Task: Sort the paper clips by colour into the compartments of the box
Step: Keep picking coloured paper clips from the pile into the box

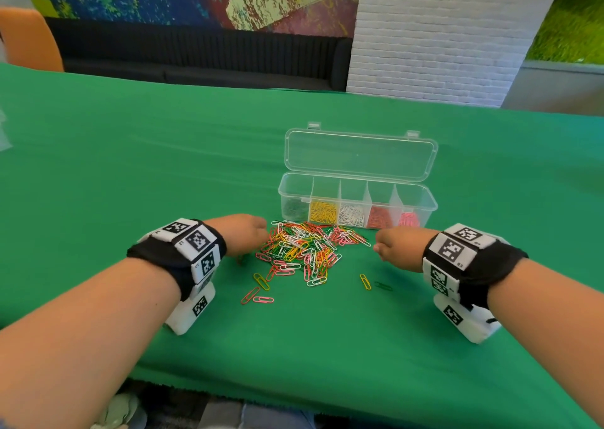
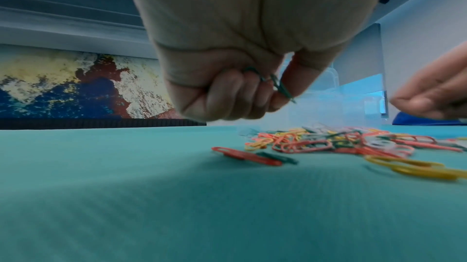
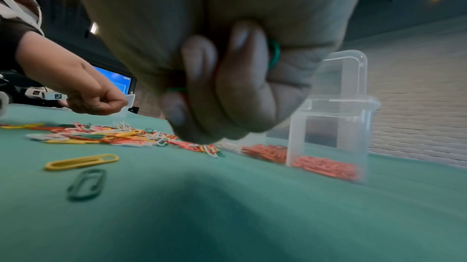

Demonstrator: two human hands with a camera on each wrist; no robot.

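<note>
- The green surface (image 1: 163, 154) is carrying everything.
- The clear box (image 1: 357, 199) is sitting open behind the pile, with green, yellow, white, red and pink clips lying in separate compartments.
- The mixed pile of paper clips (image 1: 307, 248) is lying between both hands.
- The left hand (image 2: 227, 78) is curling and pinching a green clip (image 2: 280, 86).
- The right hand (image 3: 222, 86) is curling around green clips (image 3: 274, 54).

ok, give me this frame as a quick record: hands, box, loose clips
left hand: curled, pinching green clips
right hand: curled round green clips
box: clear, lid open, five compartments
compartments, left to right: green, yellow, white, red, pink
pile: mixed colours, on the green cloth between the hands, in front of the box
strays: yellow clip and green clip near the right hand
</note>
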